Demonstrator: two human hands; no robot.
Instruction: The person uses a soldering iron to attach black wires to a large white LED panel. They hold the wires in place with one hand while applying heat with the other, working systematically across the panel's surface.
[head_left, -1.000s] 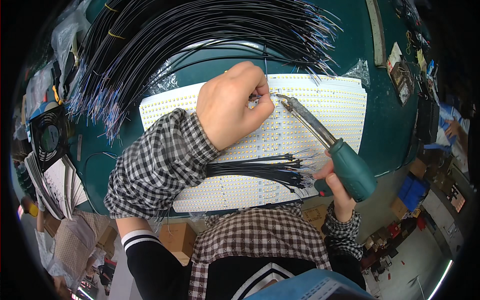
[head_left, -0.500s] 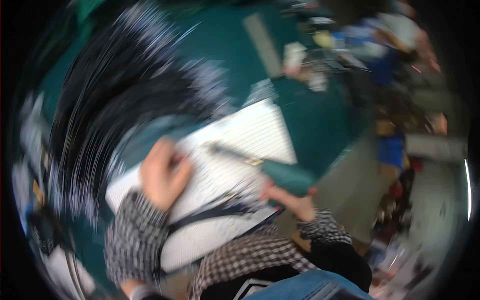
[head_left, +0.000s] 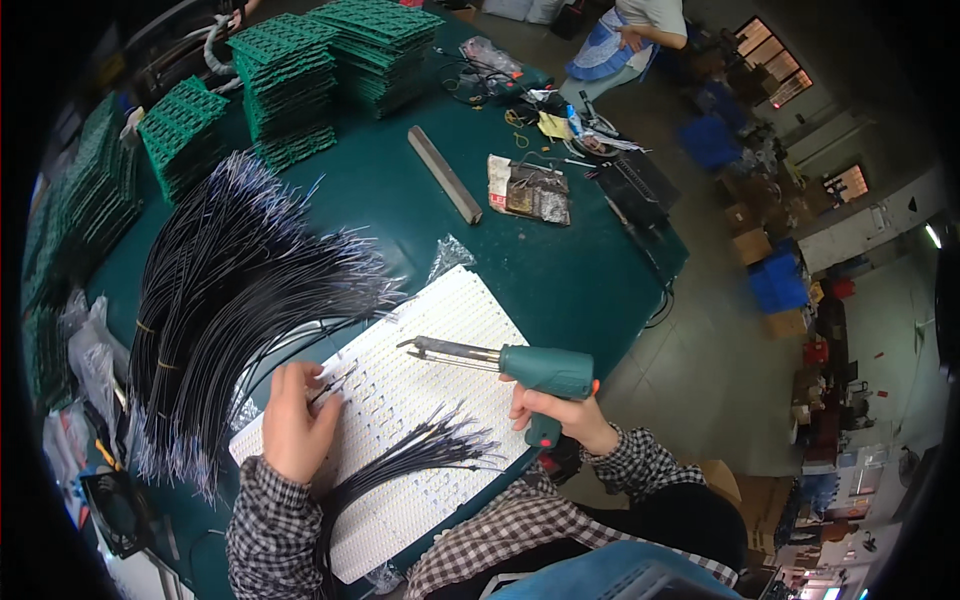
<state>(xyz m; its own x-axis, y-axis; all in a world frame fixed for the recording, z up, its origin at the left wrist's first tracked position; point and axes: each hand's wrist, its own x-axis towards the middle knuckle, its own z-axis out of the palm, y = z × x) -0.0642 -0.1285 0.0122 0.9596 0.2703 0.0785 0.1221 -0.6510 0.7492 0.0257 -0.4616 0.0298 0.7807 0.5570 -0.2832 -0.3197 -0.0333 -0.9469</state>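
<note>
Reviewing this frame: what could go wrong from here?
If the green soldering iron in the right hand is hot, its bare tip might burn the left hand, which is over the same stack of white boards.

The tip is also above the boards, so a dip could scorch the top one.

The loose bundle of black wires lies beside the left checked sleeve, which might snag it.

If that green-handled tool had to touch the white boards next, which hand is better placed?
Probably the right hand: it grips the green soldering gun, whose tip points out over the white LED boards. The left hand seems busy pinching a dark wire.
</note>
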